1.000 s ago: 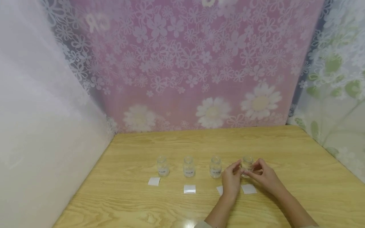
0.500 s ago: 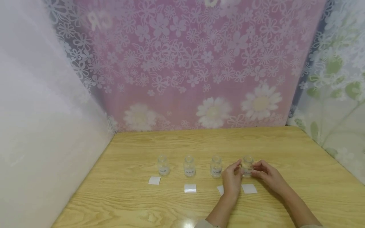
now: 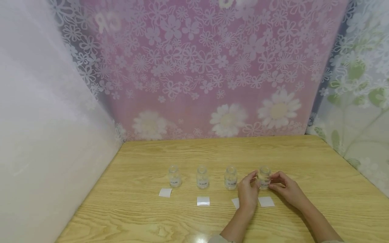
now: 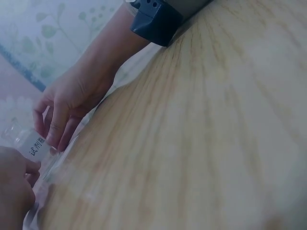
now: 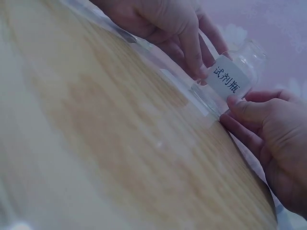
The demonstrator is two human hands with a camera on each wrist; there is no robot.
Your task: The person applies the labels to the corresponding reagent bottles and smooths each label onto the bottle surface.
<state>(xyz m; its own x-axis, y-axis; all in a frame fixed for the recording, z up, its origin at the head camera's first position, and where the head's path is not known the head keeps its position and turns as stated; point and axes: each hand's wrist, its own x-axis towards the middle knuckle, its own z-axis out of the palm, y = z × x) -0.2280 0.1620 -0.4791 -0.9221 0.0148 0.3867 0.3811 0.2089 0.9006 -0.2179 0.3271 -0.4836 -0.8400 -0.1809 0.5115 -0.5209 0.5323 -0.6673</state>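
A clear glass reagent bottle (image 3: 265,171) stands upright at the right end of a row. A white label (image 5: 229,79) with black printed characters is on its front. My left hand (image 3: 248,193) holds the bottle's left side, its fingertips at the label's edge. On the other side my right hand (image 3: 287,189) grips the glass, with the thumb (image 5: 247,108) at the label's corner. In the left wrist view the label (image 4: 34,146) shows between the left hand (image 4: 14,184) and the right hand (image 4: 72,98). The bottle's back is hidden.
Three similar labelled bottles stand to the left: a near one (image 3: 231,177), a middle one (image 3: 202,177) and a far one (image 3: 174,176). White paper pieces (image 3: 203,201) lie in front of the row on the wooden table (image 3: 146,216). Floral curtains (image 3: 212,67) enclose the table.
My right thumb and fingers have drawn back from the front of the bottle to its right side, uncovering the label. My left hand stays in place. The view has shifted slightly.
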